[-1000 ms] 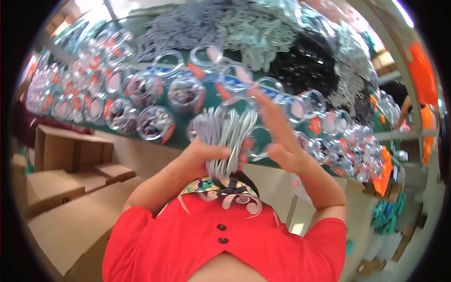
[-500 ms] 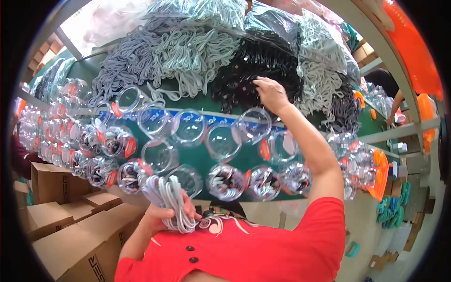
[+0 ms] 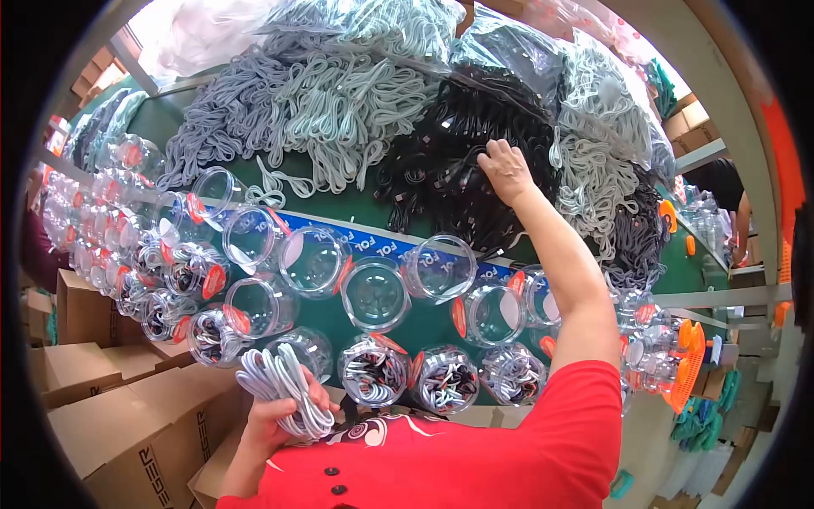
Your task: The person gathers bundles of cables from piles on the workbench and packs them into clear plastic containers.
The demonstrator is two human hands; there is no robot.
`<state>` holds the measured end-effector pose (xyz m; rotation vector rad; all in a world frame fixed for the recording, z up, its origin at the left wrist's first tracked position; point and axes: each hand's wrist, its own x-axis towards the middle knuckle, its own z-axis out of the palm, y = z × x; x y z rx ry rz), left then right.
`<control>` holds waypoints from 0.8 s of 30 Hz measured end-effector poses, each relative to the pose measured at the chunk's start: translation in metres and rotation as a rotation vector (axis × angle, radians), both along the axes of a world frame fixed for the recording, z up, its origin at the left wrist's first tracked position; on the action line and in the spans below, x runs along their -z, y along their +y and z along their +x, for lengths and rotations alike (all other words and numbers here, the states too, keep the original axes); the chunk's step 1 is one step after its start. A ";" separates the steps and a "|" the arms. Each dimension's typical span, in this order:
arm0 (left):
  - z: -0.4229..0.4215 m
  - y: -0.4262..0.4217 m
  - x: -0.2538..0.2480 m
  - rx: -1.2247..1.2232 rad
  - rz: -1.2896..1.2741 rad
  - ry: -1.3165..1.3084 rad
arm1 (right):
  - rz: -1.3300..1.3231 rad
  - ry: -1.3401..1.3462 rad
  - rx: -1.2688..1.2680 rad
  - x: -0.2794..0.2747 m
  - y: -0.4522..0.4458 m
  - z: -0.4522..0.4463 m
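Note:
My left hand [image 3: 284, 416] is closed around a bundle of grey and white cables [image 3: 288, 386], low in front of the red shirt. My right hand [image 3: 507, 170] reaches over the pile of black cables [image 3: 458, 161], its fingers bent down at the pile; whether they pinch a cable is too small to tell. Grey-white cables [image 3: 335, 127] lie left of the black ones, and more pale cables [image 3: 593, 170] lie to the right. Between my hands stand open clear jars [image 3: 376, 295]. Nearer the front edge, jars filled with mixed cables [image 3: 373, 371] stand in a row.
Many more jars [image 3: 102, 212] crowd the left end of the green table [image 3: 339, 199]. Cardboard boxes [image 3: 153, 433] are at the lower left. Orange baskets [image 3: 687, 369] hang at the right. Another person's arm [image 3: 743, 229] shows at the far right.
My left hand has moved down and left with the cable bundle. My right hand has gone from beside the bundle out to the black cables. The view has shifted.

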<state>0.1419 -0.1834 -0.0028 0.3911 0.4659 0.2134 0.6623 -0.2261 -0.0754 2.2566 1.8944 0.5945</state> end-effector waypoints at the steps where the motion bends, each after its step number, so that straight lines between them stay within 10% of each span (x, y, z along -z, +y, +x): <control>1: 0.002 0.000 0.002 -0.011 -0.012 0.011 | 0.033 -0.010 -0.059 0.000 -0.006 0.003; 12: 0.001 -0.004 0.012 -0.042 0.028 0.054 | 0.318 0.787 0.362 -0.033 0.003 -0.027; 16: 0.020 0.010 0.001 -0.046 0.135 -0.004 | 0.556 2.007 0.287 -0.060 0.001 -0.069; 24: 0.113 0.056 -0.018 -0.056 -0.033 -0.211 | 0.107 2.685 0.068 -0.116 -0.025 -0.216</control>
